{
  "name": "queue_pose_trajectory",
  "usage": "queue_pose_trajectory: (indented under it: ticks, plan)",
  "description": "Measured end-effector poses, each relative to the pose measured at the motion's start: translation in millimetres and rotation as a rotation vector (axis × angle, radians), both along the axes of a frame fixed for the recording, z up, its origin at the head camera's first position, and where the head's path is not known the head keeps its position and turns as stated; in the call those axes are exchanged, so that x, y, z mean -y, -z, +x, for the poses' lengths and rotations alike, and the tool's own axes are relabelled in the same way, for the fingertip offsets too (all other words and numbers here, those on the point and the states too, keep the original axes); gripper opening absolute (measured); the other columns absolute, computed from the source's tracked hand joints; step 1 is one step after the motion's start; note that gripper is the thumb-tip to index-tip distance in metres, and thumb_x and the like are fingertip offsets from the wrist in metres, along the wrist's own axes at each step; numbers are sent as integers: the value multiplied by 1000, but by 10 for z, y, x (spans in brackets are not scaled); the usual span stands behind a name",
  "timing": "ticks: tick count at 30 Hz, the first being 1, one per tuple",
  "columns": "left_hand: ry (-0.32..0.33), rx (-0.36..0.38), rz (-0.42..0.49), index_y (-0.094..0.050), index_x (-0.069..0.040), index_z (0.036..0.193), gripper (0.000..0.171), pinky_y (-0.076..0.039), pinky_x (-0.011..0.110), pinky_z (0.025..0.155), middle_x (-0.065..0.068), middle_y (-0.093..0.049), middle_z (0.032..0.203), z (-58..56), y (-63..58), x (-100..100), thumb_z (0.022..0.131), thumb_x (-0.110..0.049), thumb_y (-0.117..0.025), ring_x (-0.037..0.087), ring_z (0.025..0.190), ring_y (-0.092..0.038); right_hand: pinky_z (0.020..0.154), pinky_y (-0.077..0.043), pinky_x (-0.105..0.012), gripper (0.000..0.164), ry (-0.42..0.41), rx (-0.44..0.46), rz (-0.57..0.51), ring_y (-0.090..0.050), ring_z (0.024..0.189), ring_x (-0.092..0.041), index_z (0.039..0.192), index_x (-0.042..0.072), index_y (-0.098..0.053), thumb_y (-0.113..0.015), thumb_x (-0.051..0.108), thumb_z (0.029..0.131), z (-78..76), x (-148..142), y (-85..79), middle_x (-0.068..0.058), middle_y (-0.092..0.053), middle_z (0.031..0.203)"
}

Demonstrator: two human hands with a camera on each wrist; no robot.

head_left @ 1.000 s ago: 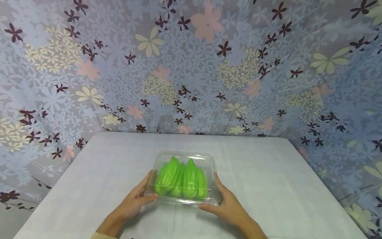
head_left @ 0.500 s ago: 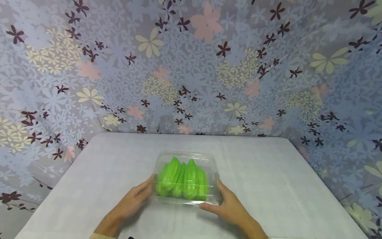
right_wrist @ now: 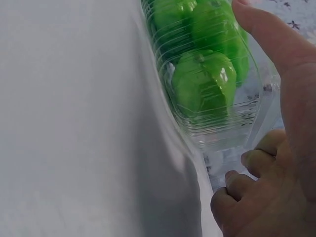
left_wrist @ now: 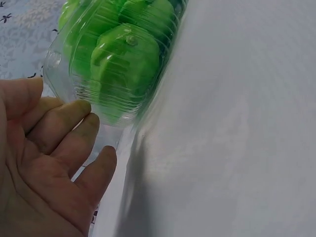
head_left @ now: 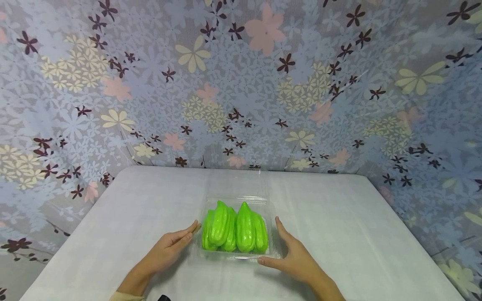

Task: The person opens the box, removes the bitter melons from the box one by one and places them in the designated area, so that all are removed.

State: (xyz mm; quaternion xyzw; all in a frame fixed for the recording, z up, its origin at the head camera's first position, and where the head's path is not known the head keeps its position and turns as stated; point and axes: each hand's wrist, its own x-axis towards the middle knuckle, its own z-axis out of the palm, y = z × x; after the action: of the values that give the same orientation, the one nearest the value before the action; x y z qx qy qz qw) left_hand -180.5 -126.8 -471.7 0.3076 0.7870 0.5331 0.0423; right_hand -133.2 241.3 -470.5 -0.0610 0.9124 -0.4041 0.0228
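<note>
Flanking the clear box (head_left: 235, 256), left hand (head_left: 168, 249) and right hand (head_left: 295, 257) look pretty relaxed; one clumsy bump could skid it.

Open clear box (head_left: 241, 256), green vegetables (head_left: 245, 230) inside

The table (head_left: 339, 225) is presenting a white, cloth-like top, with rounded far corners showing at 10 and 2 o'clock in the head view. A clear plastic container (head_left: 241, 256) is resting near mid-table; its lid (head_left: 237, 184) is standing open toward 12 o'clock, and whether it is touching the surface is not showing. The container is holding green vegetable-shaped pieces (head_left: 245, 228), their visible pointed ends facing roughly 12 o'clock.
</note>
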Motion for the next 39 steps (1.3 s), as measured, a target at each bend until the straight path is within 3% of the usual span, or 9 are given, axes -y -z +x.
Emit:
queue_pose_trajectory:
  ticks: [4,8,12,15,19,24,29,34,39]
  plan:
    - [-23,6,-9,-48,9,142,41,-33,21,107,22,-46,146,0,-13,-5,108,-13,-48,40,134,-44,116,-21,-57,125,-13,-14,-5,-24,147,-37,163,12,-15,-84,62,71,1,-10,1,-10,-19,163]
    - [-93,34,-68,-50,3,145,47,-36,41,111,15,-48,148,0,-55,-7,105,-23,-56,35,137,-44,116,-20,-56,126,-18,-18,-11,-22,148,-35,162,10,-15,-84,62,71,-1,-14,-3,-9,-18,164]
    - [-182,5,-173,-55,-6,145,53,-29,59,112,11,-47,151,-38,-117,-8,100,-34,-64,34,142,-38,116,-19,-55,126,-11,-4,-11,-21,148,-35,163,11,-14,-84,61,71,2,-12,-7,-9,-17,164]
    - [-193,-36,-251,-51,-11,149,63,-21,66,112,13,-40,156,-86,-183,-9,96,-42,-68,39,146,-28,116,-20,-56,125,-10,-4,-13,-22,148,-36,162,10,-15,-84,61,71,7,-11,-4,-11,-18,163]
    - [-137,-88,-278,-38,-14,157,82,-11,68,114,15,-27,162,-180,-294,-25,90,-46,-74,45,148,-16,116,-20,-57,126,-7,1,-17,-21,148,-36,163,11,-15,-84,62,70,3,-13,-2,-11,-18,164]
    - [-96,-70,-227,-29,-19,161,97,-6,65,117,9,-17,166,-353,-379,-85,83,-43,-82,39,151,-7,117,-19,-55,128,-7,6,-12,-20,149,-34,163,13,-14,-84,63,69,-6,-19,-9,-9,-17,164]
    - [-58,9,-187,-18,-24,163,112,3,66,115,9,-5,168,-469,-332,-115,77,-40,-88,36,152,7,118,-20,-53,129,-17,-5,4,-19,149,-31,162,11,-15,-85,64,68,-21,-4,-12,-6,-16,164]
    - [52,74,-143,-6,-26,164,126,16,64,112,13,12,166,-506,-242,-132,72,-31,-93,37,148,22,117,-20,-53,129,-14,-4,14,-20,149,-32,162,10,-15,-85,64,68,-15,-6,-24,-7,-16,164]
    - [125,116,-160,-1,-25,164,134,17,67,110,17,19,164,-510,-163,-151,68,-30,-95,42,146,25,117,-21,-55,128,-2,-3,31,-22,148,-34,162,10,-16,-85,64,68,-14,1,-18,-10,-18,164]
